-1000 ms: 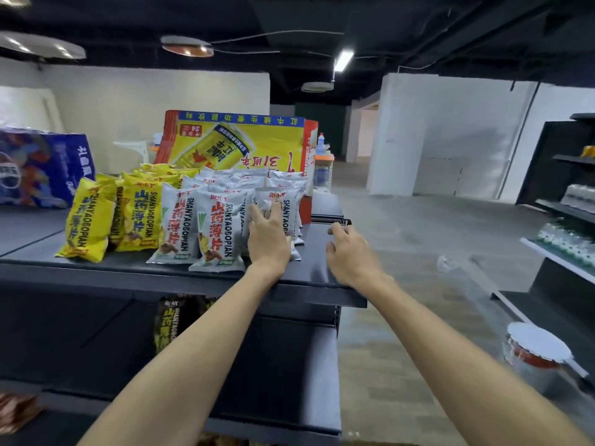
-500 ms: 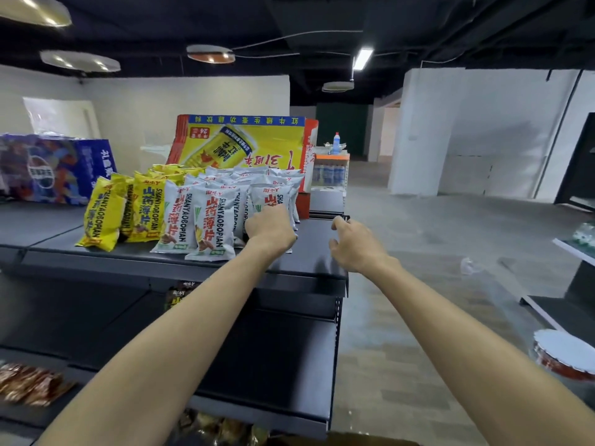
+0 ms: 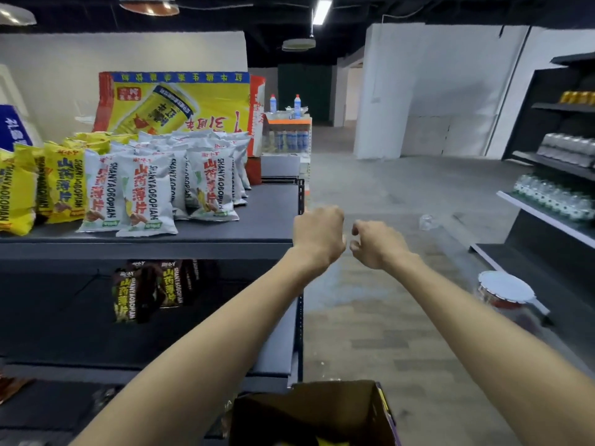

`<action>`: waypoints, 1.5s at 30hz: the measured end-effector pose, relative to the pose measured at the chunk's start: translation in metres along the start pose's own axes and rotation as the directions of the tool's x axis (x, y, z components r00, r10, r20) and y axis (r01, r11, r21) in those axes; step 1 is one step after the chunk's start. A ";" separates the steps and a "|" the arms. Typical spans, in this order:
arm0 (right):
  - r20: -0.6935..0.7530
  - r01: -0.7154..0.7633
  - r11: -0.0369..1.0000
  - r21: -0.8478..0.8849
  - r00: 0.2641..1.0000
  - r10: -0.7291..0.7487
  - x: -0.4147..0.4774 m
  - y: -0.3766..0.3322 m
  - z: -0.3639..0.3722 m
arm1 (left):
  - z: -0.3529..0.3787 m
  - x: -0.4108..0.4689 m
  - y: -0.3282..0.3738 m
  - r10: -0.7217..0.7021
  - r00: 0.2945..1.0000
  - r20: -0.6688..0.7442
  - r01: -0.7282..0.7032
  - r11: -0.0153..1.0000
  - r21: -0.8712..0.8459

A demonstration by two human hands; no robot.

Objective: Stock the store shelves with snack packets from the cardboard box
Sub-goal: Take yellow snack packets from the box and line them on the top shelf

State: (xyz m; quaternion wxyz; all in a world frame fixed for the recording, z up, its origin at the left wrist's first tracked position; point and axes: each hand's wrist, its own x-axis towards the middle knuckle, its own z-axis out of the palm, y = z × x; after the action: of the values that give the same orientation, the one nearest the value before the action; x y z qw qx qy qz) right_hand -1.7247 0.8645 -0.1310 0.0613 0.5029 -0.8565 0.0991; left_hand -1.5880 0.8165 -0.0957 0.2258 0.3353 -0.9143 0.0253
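White snack packets (image 3: 148,191) and yellow snack packets (image 3: 61,185) stand in rows on the dark top shelf (image 3: 257,220). Dark packets (image 3: 145,291) sit on the shelf below. My left hand (image 3: 317,238) hovers off the shelf's right corner, fingers loosely curled, holding nothing. My right hand (image 3: 376,244) hangs beside it over the aisle floor, fingers also loosely curled and empty. The open cardboard box (image 3: 309,413) is at the bottom edge below my arms; something yellow shows inside.
A big yellow and red carton (image 3: 180,104) stands behind the packets. A blue carton (image 3: 13,127) is at far left. Across the aisle, a black rack (image 3: 547,207) holds bottles. A lidded jar (image 3: 505,294) stands near its base. Bottled water sits on a far stand (image 3: 289,136).
Both hands have come off the top shelf and the white packets, moving right and back over the aisle. The view has dropped, and the cardboard box now shows.
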 end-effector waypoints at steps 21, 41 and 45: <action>0.528 -0.360 0.932 0.050 0.801 0.281 -0.184 0.007 0.296 | 0.279 -0.285 -0.071 -0.105 0.557 0.824 0.240 0.970 -0.039; 0.785 -0.731 0.682 0.005 0.425 0.450 -0.222 -0.028 0.491 | 0.305 -0.344 -0.123 -0.410 0.332 0.849 0.508 0.836 0.206; 0.736 -0.685 0.728 0.026 0.506 0.449 -0.234 -0.029 0.508 | 0.313 -0.355 -0.110 -0.415 0.261 0.872 0.528 0.817 0.231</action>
State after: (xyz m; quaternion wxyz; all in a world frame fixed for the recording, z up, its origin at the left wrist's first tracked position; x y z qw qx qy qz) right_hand -1.5883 0.9316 -0.6695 -0.3773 0.1907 -0.9046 0.0553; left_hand -1.4038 0.8829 -0.5410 -0.2804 0.5391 -0.7456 -0.2736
